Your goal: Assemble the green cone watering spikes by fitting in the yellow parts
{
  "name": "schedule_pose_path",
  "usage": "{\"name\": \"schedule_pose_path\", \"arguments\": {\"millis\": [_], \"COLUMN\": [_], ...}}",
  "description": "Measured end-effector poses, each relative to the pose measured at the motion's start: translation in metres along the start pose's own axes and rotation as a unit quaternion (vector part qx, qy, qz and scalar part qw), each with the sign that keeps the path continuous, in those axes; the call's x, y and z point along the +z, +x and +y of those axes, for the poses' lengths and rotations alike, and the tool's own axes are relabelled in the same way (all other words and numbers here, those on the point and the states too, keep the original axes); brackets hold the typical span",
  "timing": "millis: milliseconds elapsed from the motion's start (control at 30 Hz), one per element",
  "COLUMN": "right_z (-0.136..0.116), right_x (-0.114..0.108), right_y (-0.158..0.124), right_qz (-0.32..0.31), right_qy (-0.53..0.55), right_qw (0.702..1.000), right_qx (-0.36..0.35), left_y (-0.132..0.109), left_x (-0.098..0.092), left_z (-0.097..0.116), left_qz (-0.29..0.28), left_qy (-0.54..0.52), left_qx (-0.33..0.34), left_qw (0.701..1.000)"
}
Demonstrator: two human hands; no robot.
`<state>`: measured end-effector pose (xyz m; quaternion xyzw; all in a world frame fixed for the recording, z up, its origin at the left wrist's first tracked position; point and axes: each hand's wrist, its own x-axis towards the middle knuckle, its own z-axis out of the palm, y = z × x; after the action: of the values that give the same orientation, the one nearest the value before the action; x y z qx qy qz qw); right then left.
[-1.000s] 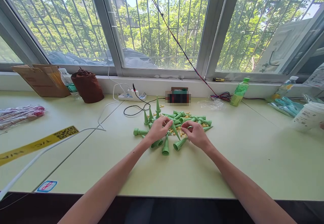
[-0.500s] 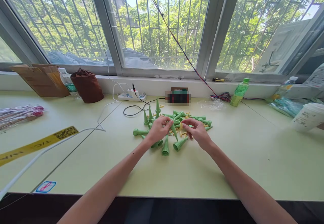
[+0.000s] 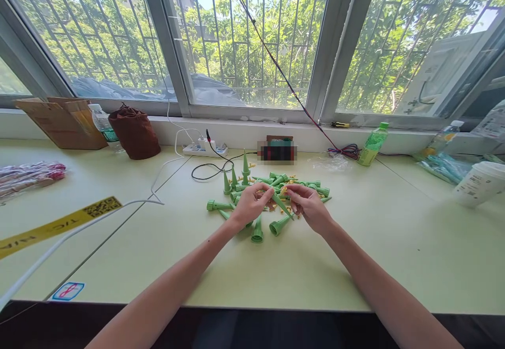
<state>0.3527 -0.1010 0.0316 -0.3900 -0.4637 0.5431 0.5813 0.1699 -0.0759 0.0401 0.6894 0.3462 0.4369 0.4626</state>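
Note:
My left hand (image 3: 252, 201) is closed on a green plastic spike (image 3: 283, 205), whose pointed end slants down to the right. Close beside it, my right hand (image 3: 310, 204) pinches a small yellow plastic piece (image 3: 284, 190) near the spike's wide end; whether the two parts touch I cannot tell. Around and beneath both hands lies a pile of green spikes (image 3: 279, 179) mixed with small yellow pieces. Several spikes (image 3: 245, 169) stand upright at the pile's back left. In front, hollow-ended spikes (image 3: 257, 231) lie with their openings toward me.
Behind the pile are a power strip (image 3: 205, 150), a black cable (image 3: 205, 174) and a blurred dark box (image 3: 276, 151). A green bottle (image 3: 373, 145) and a white cup (image 3: 479, 183) stand right. Left are a brown pouch (image 3: 134, 132), a cardboard box (image 3: 63, 122) and a white cable (image 3: 82, 225).
The spike in my left hand has swung so its tip points further right. My right hand has brought the yellow piece slightly closer to the spike's wide end.

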Motion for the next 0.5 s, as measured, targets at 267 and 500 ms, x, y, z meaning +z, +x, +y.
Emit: {"name": "schedule_pose_path", "arguments": {"millis": [267,500], "right_z": [-0.0011,0.0001], "right_x": [0.0008,0.0007], "right_y": [-0.0019,-0.002], "right_qz": [-0.016,-0.015], "right_qy": [0.02,0.006], "right_qw": [1.0,1.0], "right_qx": [0.016,0.018], "left_y": [-0.0016,-0.0033], "left_x": [0.0045,0.0067], "left_z": [-0.0028,0.001], "left_qz": [-0.026,-0.027], "left_qy": [-0.04,-0.09], "left_qx": [-0.01,-0.042], "left_qw": [0.999,0.995]}}
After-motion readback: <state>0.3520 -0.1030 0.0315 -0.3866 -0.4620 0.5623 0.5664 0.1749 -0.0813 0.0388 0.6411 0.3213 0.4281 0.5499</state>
